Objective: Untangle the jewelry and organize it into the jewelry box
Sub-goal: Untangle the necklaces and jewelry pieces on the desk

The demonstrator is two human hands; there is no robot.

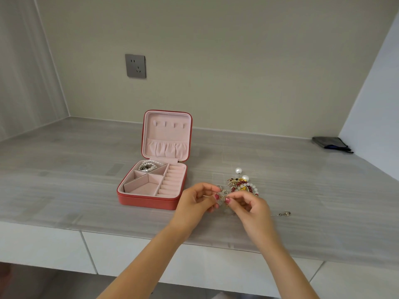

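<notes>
A red jewelry box (149, 201) with pink lining stands open on the grey counter, its lid upright. A white pearl strand (149, 165) lies in its back left compartment. Right of the box sits a tangled jewelry pile (243, 184) of red, white and gold beads with two large pearls. My left hand (197, 199) and my right hand (250, 207) meet just in front of the pile, both pinching a small gold and silver piece (223, 194) between the fingertips. A thin chain with a ring end (286, 213) trails out to the right of my right hand.
A dark grey pouch (331, 144) lies at the far right corner against the white side wall. A wall socket (135, 65) is on the back wall above the box. The counter's front edge runs just below my wrists, with white drawers under it.
</notes>
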